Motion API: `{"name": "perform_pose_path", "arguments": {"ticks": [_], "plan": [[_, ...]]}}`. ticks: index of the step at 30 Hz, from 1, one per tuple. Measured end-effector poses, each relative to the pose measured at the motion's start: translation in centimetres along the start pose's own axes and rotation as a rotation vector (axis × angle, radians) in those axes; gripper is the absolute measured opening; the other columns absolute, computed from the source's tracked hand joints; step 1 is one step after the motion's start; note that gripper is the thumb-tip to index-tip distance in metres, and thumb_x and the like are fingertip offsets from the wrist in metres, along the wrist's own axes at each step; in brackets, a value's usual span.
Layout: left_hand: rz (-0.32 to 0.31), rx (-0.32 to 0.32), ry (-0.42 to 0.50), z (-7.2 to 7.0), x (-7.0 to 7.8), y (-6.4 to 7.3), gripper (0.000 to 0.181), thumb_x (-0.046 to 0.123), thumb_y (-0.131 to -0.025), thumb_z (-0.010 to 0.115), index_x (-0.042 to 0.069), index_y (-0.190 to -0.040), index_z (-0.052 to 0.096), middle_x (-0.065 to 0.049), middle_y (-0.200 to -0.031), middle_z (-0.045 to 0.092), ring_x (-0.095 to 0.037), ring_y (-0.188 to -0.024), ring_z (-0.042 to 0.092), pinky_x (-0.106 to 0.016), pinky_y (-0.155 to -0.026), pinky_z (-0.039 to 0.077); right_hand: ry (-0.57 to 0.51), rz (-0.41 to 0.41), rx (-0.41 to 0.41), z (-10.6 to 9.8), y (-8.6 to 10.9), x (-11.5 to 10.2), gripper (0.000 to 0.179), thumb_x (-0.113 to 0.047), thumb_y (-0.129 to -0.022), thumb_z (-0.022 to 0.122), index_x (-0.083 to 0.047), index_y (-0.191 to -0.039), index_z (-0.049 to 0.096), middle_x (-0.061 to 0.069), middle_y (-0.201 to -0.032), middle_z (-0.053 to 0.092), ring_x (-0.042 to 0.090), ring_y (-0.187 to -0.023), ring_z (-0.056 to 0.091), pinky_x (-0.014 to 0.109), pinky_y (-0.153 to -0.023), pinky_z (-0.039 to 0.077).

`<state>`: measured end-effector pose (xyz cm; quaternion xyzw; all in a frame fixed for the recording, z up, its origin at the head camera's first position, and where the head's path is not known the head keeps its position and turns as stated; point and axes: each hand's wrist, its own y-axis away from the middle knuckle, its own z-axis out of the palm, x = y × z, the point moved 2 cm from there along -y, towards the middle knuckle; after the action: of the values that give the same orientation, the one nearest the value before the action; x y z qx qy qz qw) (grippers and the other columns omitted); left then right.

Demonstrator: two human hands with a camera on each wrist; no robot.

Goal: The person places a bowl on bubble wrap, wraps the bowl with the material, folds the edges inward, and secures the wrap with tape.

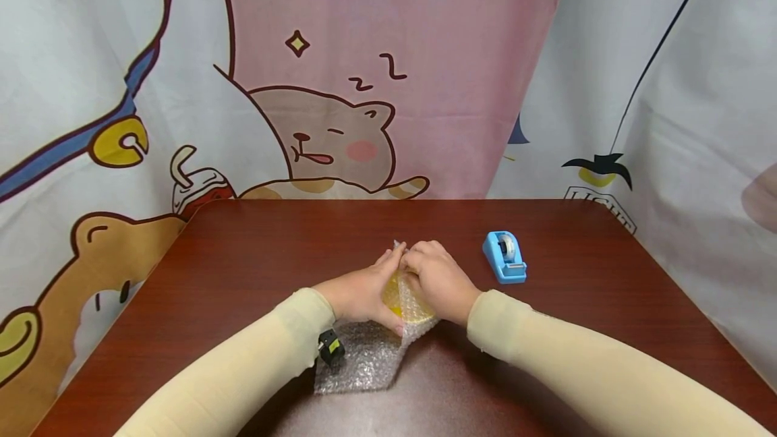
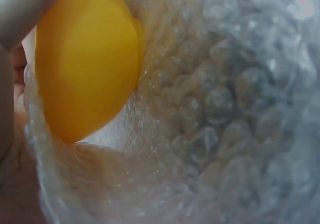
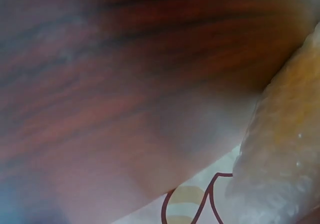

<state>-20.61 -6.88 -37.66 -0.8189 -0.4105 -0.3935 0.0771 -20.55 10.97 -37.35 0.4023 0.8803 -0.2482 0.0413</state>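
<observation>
Curled left hand (image 1: 364,292) and right hand (image 1: 440,282) grip bubble wrap (image 1: 363,364); left-wrist view, upper left, bares yellow object (image 2: 87,66) seemingly veiled in right-wrist view.

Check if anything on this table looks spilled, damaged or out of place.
Nothing stands out; no spill or damage shows. The tape dispenser sits upright. The bubble wrap covers the yellow object only partly and leaves a loose flap, but that seems ordinary while the left hand and right hand hold it.

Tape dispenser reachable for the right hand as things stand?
Probably yes: nothing visible stands between the right hand and the blue tape dispenser, but the hand would likely have to release the bubble wrap first.
</observation>
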Motion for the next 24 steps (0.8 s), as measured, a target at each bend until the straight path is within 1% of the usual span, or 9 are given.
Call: {"name": "perform_pose_path", "arguments": {"ticks": [3, 6, 8, 10, 12, 16, 20, 22, 24], "plan": [[-0.007, 0.0, -0.01, 0.0, -0.1, 0.1, 0.144, 0.036, -0.079, 0.094, 0.021, -0.168, -0.017, -0.005, -0.177, -0.017, -0.024, -0.164, -0.009, -0.046, -0.133, 0.014, -0.039, 0.077, -0.009, 0.4, -0.2, 0.2, 0.015, -0.009, -0.095, 0.076, -0.005, -0.108, 0.069, 0.008, -0.113, 0.068, 0.029, -0.113, 0.059, 0.046, -0.104, 0.05], [0.002, 0.007, -0.016, 0.1, -0.1, 0.1, 0.144, 0.036, -0.079, 0.093, 0.018, -0.167, -0.02, -0.005, -0.176, -0.018, -0.025, -0.164, -0.009, -0.045, -0.133, 0.013, -0.054, 0.143, -0.059, 0.7, -0.4, 0.3, 0.026, -0.013, -0.099, 0.073, -0.004, -0.122, 0.064, 0.011, -0.129, 0.066, 0.033, -0.127, 0.056, 0.049, -0.115, 0.045], [0.002, 0.011, -0.004, 0.2, -0.1, 0.1, 0.146, 0.035, -0.079, 0.094, 0.02, -0.167, -0.023, -0.002, -0.175, -0.02, -0.022, -0.164, -0.009, -0.043, -0.133, 0.012, -0.061, 0.177, -0.098, 0.7, -0.5, 0.2, 0.034, -0.014, -0.1, 0.07, -0.004, -0.131, 0.061, 0.013, -0.139, 0.064, 0.035, -0.136, 0.053, 0.05, -0.121, 0.041], [0.012, 0.018, 0.015, 0.2, -0.1, 0.1, 0.147, 0.033, -0.079, 0.094, 0.022, -0.166, -0.025, -0.001, -0.174, -0.023, -0.021, -0.163, -0.009, -0.042, -0.133, 0.014, -0.061, 0.186, -0.132, 0.8, -0.6, 0.1, 0.042, -0.014, -0.101, 0.069, -0.002, -0.14, 0.058, 0.015, -0.148, 0.061, 0.036, -0.144, 0.05, 0.051, -0.125, 0.037], [0.022, 0.024, 0.03, 0.3, -0.1, 0.1, 0.148, 0.03, -0.079, 0.094, 0.025, -0.164, -0.027, 0.0, -0.173, -0.028, -0.02, -0.163, -0.009, -0.041, -0.132, 0.017, -0.036, 0.178, -0.168, 1.0, -0.6, 0.1, 0.045, -0.014, -0.102, 0.067, -0.003, -0.145, 0.057, 0.015, -0.154, 0.058, 0.036, -0.148, 0.047, 0.05, -0.127, 0.034], [0.051, 0.039, 0.029, 0.5, 0.0, 0.0, 0.147, 0.025, -0.078, 0.092, 0.024, -0.165, -0.027, -0.004, -0.171, -0.033, -0.023, -0.163, -0.012, -0.044, -0.132, 0.019, 0.052, 0.138, -0.23, 1.5, -0.7, 0.2, 0.044, -0.018, -0.106, 0.06, -0.005, -0.148, 0.059, 0.012, -0.159, 0.053, 0.034, -0.153, 0.044, 0.05, -0.13, 0.029], [0.035, 0.048, 0.016, 0.6, 0.0, 0.1, 0.144, 0.025, -0.079, 0.091, 0.023, -0.165, -0.025, -0.006, -0.171, -0.032, -0.025, -0.163, -0.013, -0.046, -0.132, 0.018, 0.096, 0.153, -0.276, 1.6, -0.8, 0.2, 0.044, -0.02, -0.109, 0.054, -0.009, -0.151, 0.058, 0.01, -0.162, 0.049, 0.042, -0.154, 0.039, 0.06, -0.126, 0.032], [0.022, 0.054, 0.018, 0.6, -0.1, 0.1, 0.143, 0.025, -0.08, 0.09, 0.022, -0.166, -0.024, -0.007, -0.172, -0.031, -0.027, -0.163, -0.01, -0.046, -0.132, 0.019, 0.107, 0.161, -0.295, 1.5, -0.9, 0.0, 0.044, -0.02, -0.109, 0.052, -0.011, -0.152, 0.057, 0.01, -0.163, 0.047, 0.046, -0.154, 0.037, 0.066, -0.122, 0.034], [0.004, 0.052, 0.016, 0.6, -0.2, 0.2, 0.141, 0.026, -0.081, 0.089, 0.021, -0.166, -0.024, -0.006, -0.172, -0.03, -0.027, -0.163, -0.009, -0.046, -0.131, 0.021, 0.122, 0.159, -0.307, 1.5, -1.0, -0.2, 0.045, -0.019, -0.109, 0.052, -0.01, -0.153, 0.056, 0.01, -0.164, 0.047, 0.048, -0.153, 0.038, 0.068, -0.12, 0.036]]}}
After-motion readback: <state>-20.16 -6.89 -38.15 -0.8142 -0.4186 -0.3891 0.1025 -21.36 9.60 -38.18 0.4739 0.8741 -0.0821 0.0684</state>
